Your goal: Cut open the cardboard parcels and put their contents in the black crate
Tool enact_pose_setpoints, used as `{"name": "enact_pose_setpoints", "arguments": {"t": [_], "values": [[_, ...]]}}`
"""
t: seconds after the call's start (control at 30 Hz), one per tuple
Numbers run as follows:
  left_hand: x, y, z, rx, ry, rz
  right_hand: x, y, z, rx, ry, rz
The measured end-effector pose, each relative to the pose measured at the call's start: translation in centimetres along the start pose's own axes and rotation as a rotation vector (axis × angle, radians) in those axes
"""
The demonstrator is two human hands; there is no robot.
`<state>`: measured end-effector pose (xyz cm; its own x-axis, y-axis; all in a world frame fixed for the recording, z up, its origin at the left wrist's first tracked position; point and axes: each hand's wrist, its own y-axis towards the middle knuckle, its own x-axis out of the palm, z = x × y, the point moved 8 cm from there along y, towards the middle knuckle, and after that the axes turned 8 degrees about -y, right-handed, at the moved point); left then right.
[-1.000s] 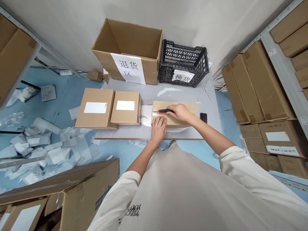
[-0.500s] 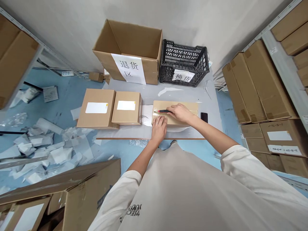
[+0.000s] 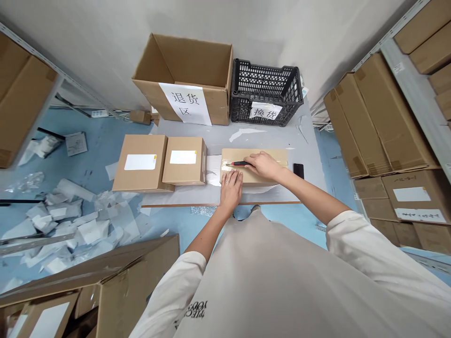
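My right hand (image 3: pixel 264 165) grips a utility knife (image 3: pixel 237 163) with a red and black handle, its tip resting near the left end of a flat cardboard parcel (image 3: pixel 253 172). My left hand (image 3: pixel 230 189) lies flat on the parcel's near edge, fingers apart, holding nothing. Shiny tape (image 3: pixel 227 164) covers the parcel's left end. The blade itself is too small to make out.
On the grey table (image 3: pixel 225 136) stand two labelled cartons (image 3: pixel 141 162) (image 3: pixel 183 159) to the left of the parcel. A black phone (image 3: pixel 299 171) lies to its right. Behind are an open carton (image 3: pixel 183 70) and a black plastic crate (image 3: pixel 266 89), both with paper signs.
The knife tip has shifted slightly along the tape, and the whole view has drifted a little as my head moved. Both hands remain on the parcel.
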<state>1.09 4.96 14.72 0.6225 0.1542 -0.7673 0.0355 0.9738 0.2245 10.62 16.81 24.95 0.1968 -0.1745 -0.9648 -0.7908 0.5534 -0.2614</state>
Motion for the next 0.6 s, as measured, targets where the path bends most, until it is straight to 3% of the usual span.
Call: {"name": "enact_pose_setpoints", "arguments": {"t": [0.27,0.6], "values": [[0.0,-0.1,-0.1,0.008,0.001,0.004,0.4,1.0,0.2,-0.025,0.065,0.028],[-0.2,-0.2,-0.3,0.007,0.01,-0.007,-1.1,0.5,0.1,0.005,-0.06,-0.064]]}}
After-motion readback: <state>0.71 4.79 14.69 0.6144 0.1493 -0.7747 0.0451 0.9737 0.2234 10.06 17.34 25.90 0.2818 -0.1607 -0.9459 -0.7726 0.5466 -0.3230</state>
